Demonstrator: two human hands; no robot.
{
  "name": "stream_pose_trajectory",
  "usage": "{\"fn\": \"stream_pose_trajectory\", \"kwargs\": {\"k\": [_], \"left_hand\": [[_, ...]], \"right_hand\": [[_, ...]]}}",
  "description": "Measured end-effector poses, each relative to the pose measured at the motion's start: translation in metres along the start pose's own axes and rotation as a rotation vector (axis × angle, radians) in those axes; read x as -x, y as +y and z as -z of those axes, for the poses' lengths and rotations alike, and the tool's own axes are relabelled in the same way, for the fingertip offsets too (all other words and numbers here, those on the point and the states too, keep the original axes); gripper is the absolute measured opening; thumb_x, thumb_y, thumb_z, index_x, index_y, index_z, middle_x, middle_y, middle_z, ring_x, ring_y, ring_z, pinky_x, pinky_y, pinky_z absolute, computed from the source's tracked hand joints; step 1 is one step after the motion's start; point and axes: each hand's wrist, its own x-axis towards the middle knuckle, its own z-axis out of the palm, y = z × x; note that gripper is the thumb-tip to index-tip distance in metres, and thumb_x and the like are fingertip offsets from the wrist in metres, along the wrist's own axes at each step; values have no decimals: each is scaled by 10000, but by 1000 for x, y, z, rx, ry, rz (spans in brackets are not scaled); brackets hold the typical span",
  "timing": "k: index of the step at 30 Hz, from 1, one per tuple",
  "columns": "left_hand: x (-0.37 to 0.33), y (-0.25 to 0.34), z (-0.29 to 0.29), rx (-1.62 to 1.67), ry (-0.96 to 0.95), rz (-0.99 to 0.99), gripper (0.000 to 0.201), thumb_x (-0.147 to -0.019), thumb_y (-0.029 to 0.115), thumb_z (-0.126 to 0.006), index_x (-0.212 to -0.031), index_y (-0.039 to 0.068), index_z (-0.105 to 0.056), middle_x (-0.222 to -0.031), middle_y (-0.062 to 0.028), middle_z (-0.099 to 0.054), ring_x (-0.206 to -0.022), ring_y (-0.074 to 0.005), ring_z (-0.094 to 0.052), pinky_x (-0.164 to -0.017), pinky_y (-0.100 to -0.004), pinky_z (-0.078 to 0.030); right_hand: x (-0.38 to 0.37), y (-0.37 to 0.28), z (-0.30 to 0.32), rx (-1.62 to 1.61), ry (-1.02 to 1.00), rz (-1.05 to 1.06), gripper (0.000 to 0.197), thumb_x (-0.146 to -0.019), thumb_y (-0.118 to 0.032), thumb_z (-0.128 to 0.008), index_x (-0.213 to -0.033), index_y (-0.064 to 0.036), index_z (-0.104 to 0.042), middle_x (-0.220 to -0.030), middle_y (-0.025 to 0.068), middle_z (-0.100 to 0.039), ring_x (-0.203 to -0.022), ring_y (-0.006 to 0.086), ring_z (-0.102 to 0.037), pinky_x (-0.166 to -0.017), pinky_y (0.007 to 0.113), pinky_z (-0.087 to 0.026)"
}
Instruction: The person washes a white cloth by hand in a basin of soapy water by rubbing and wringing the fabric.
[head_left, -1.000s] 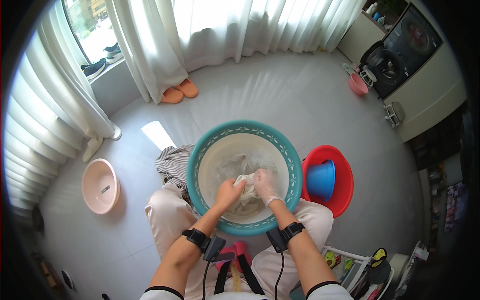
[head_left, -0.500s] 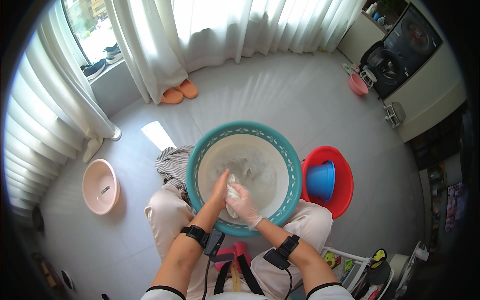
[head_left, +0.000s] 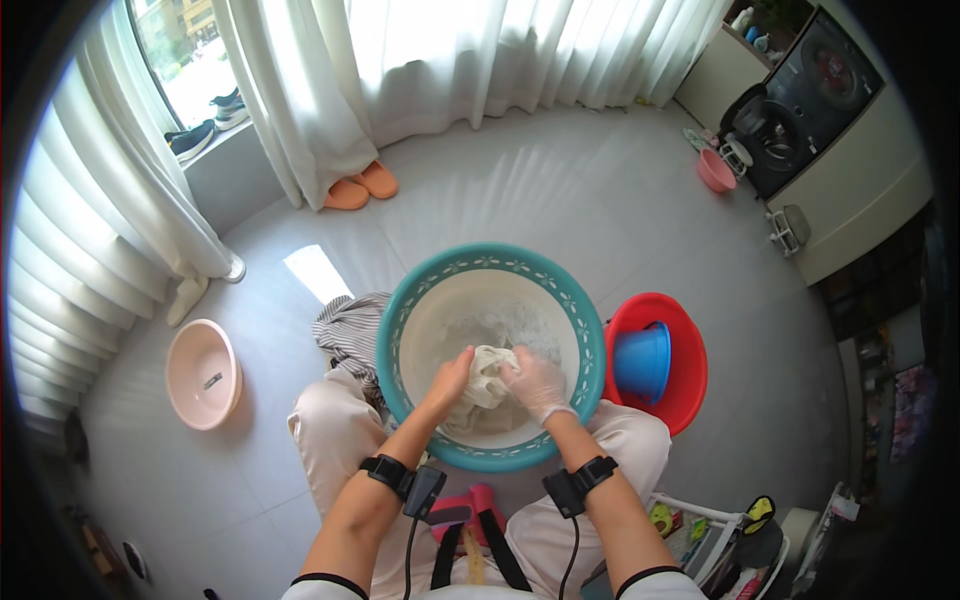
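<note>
A large round basin (head_left: pixel 393 300) with a teal rim and white inside stands between my knees, holding cloudy, sudsy water. Over that water my bare left hand (head_left: pixel 455 378) grips one side of a wet, off-white cloth (head_left: pixel 488 378). My right hand (head_left: pixel 537 382), in a thin see-through glove, holds the cloth's other side. The cloth is bunched up and partly spread between both hands, its lower part trailing into the water. What kind of garment or towel it is, I cannot make out.
A striped grey cloth (head_left: pixel 352 335) lies left of the basin. To the right, a red tub (head_left: pixel 690 370) holds a blue bucket (head_left: pixel 641 362). A pale pink basin (head_left: pixel 203 405) sits farther left. Orange slippers (head_left: pixel 362 187) rest by the curtain; a rack (head_left: pixel 700 520) stands near my right side.
My hands have moved apart, the right one shifting rightward and up. The cloth, squeezed small between them before, is now opened wider and shows more.
</note>
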Motion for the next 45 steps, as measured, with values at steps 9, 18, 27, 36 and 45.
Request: {"fn": "stream_pose_trajectory", "kwargs": {"k": [9,18,27,36,45], "left_hand": [[-14,-23,-9,-292,160,-222,562,-916,410,-507,-1326,26,-476,-1294,-188,-524,-1169,-286,-515,-960,-358,-403],[0,-10,-10,502,54,81,447,-940,395,-494,-1111,-5,-593,-1020,-124,-619,-903,-226,-597,-771,-356,-475],[21,-6,-19,-279,31,-224,407,-904,391,-551,-914,-3,-653,-801,-179,-659,-772,-309,-641,-692,-385,-485],[67,35,-19,-731,112,-536,576,-846,390,-608,-1219,-15,-437,-861,-258,-633,-847,-414,-622,-741,-451,-492],[51,33,-5,-443,9,-632,823,-800,331,-697,-1403,4,-244,-1104,-245,-520,-962,-261,-543,-857,-377,-463]], "right_hand": [[12,0,-54,282,-206,-291,575,-806,-403,-594,-1222,-8,-550,-1085,236,-622,-1084,356,-537,-910,444,-428],[34,-53,-32,-495,152,132,293,-778,-179,-642,-1037,-44,-619,-988,147,-612,-855,311,-618,-750,357,-497],[7,-5,-6,-247,-115,-172,260,-863,-283,-530,-1007,-94,-637,-923,175,-640,-892,367,-603,-776,454,-479],[24,-13,11,-164,-316,272,671,-716,-292,-677,-1332,-159,-448,-1255,129,-538,-1215,383,-447,-1051,503,-284],[25,-35,23,-135,-227,289,599,-704,-233,-703,-1263,-117,-520,-1086,122,-637,-1077,287,-580,-992,501,-344]]}}
